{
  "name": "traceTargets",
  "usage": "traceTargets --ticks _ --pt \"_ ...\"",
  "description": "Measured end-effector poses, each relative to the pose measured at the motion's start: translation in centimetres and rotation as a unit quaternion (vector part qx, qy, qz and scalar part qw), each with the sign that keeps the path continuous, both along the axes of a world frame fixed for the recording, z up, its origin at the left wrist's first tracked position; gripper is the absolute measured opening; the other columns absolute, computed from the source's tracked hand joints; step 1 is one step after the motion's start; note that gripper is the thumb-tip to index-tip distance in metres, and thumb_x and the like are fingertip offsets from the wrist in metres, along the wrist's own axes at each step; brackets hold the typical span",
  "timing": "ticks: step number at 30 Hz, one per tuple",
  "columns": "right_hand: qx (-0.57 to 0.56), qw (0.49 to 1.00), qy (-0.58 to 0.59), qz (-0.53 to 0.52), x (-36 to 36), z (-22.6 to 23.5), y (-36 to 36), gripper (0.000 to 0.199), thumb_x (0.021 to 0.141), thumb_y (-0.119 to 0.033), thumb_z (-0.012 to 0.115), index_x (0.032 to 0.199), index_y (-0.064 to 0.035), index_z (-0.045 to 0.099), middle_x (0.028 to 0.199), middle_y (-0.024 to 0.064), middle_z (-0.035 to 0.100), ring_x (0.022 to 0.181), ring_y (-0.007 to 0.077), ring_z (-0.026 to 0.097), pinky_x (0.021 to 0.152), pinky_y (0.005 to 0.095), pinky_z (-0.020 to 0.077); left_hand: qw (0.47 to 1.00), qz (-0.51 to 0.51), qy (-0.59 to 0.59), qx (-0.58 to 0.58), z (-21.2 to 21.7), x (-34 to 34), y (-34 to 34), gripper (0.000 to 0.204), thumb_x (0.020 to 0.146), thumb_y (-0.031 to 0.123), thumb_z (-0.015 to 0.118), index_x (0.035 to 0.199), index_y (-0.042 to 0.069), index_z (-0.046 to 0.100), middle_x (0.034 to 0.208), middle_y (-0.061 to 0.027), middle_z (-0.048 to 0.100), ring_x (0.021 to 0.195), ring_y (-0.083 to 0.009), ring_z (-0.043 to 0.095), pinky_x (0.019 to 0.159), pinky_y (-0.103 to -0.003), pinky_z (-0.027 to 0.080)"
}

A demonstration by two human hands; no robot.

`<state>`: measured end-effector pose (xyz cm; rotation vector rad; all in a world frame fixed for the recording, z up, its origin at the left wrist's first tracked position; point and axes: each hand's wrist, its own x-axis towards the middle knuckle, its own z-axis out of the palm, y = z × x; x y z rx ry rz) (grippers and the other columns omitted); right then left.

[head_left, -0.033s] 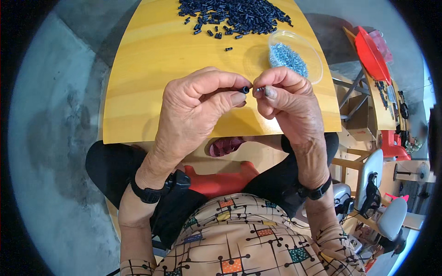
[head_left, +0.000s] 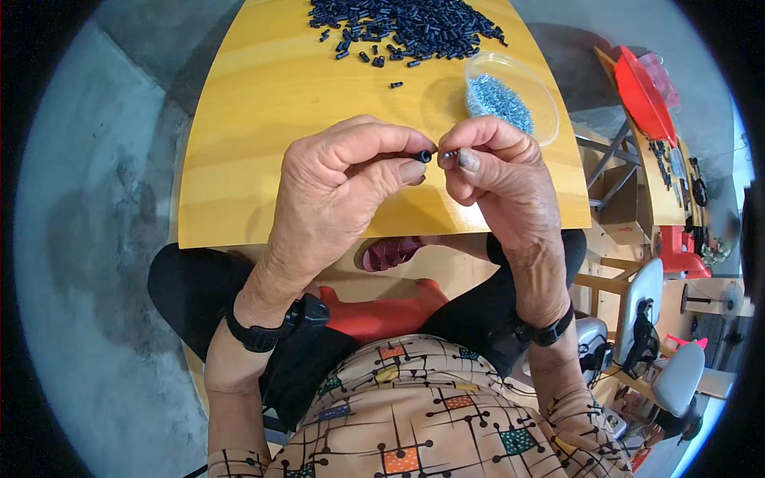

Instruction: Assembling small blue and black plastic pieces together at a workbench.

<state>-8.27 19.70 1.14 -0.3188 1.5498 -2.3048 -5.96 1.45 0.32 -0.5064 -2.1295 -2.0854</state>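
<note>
My left hand (head_left: 335, 179) pinches a small black plastic sleeve (head_left: 426, 157) between thumb and forefinger, its round open end facing right. Opposite it, my right hand (head_left: 502, 171) holds a tiny metal screw (head_left: 450, 154), mostly covered by the thumb and fingertips. The two pieces are close together above the yellow table (head_left: 247, 151), with a narrow gap between them. Beyond my right hand stands a clear plastic tub (head_left: 544, 103) with many small silvery screws (head_left: 500, 102) in it. A heap of black plastic sleeves (head_left: 414, 24) lies at the table's far end.
One loose black sleeve (head_left: 396, 84) lies apart from the heap. Below the table edge are my knees and a red stool (head_left: 382, 309). At the right are another table with a red basin (head_left: 644, 95), a cardboard box (head_left: 625, 207) and grey chairs (head_left: 644, 303).
</note>
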Motion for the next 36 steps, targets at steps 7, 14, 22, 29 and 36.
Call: traceTargets --ticks 7,14,22,29,36 --pt "0.006 1.000 0.019 -0.016 0.3 -0.6 -0.2 0.014 0.076 -0.007 0.068 0.088 -0.0010 0.066 0.071 0.0019 0.063 0.057 0.0063 0.053 0.051 0.0190 0.0406 0.998 0.017 0.050 -0.033 -0.2 0.4 0.0 0.013 0.077 -0.002 0.064 0.090 -0.004 0.063 0.083 -0.0085 0.062 0.071 -0.0131 0.061 0.065 -0.022 0.050" --pt "0.085 0.993 0.068 -0.053 0.5 -0.6 -0.7 0.013 0.074 -0.006 0.069 0.086 -0.0008 0.067 0.069 0.0022 0.063 0.058 0.0064 0.052 0.052 0.0192 0.0412 0.999 0.020 0.016 -0.026 -0.5 0.6 -0.2 0.014 0.078 0.001 0.064 0.091 -0.004 0.064 0.080 -0.0089 0.063 0.068 -0.0136 0.061 0.063 -0.022 0.049" --pt "0.098 0.992 0.060 -0.048 0.6 -0.7 -1.0 0.012 0.075 -0.007 0.069 0.086 -0.0008 0.067 0.069 0.0019 0.062 0.058 0.0063 0.052 0.052 0.0195 0.0409 0.998 0.004 -0.055 0.010 -0.5 0.9 -0.7 0.013 0.082 0.006 0.062 0.091 -0.002 0.065 0.075 -0.0069 0.063 0.066 -0.0118 0.060 0.062 -0.023 0.049" --pt "0.104 0.992 0.065 -0.037 0.4 -1.1 -1.0 0.011 0.077 -0.007 0.067 0.086 -0.0006 0.067 0.070 0.0018 0.062 0.060 0.0063 0.052 0.054 0.0202 0.0416 0.995 -0.010 -0.095 0.019 -0.3 1.0 -1.0 0.014 0.083 0.009 0.062 0.092 -0.001 0.065 0.075 -0.0061 0.064 0.064 -0.0111 0.060 0.062 -0.022 0.048" --pt "0.027 1.000 -0.001 -0.001 0.6 -0.4 -1.1 0.013 0.088 -0.012 0.055 0.092 -0.0007 0.059 0.083 0.0062 0.063 0.063 0.0101 0.058 0.056 0.0213 0.0462 0.993 -0.006 -0.116 0.024 -0.3 0.8 -1.6 0.015 0.084 0.009 0.060 0.093 -0.002 0.065 0.075 -0.0065 0.064 0.064 -0.0105 0.059 0.062 -0.022 0.048"
